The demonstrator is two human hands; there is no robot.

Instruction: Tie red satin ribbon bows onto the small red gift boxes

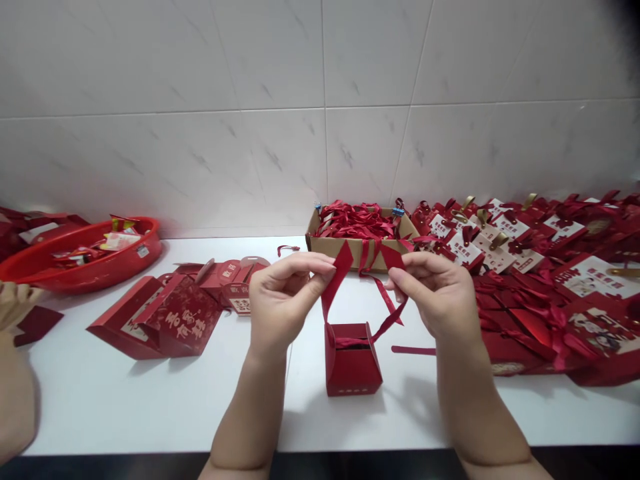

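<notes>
A small dark red box [353, 367] stands on the white table in front of me. A red ribbon [391, 322] runs through its top, and both ends rise from it. My left hand [290, 293] pinches one ribbon end, up and left of the box. The other end is pinched in my right hand [433, 290], up and right of the box. Neither hand touches the box. The ribbon's two ends are apart, with no knot visible.
Behind stands a cardboard box [340, 245] of red ribbons. Finished-looking red boxes [520, 320] crowd the right. Folded red cartons [185, 313] and a red basin [85, 273] with packets lie left. Another person's hand [15, 303] is at the far left edge.
</notes>
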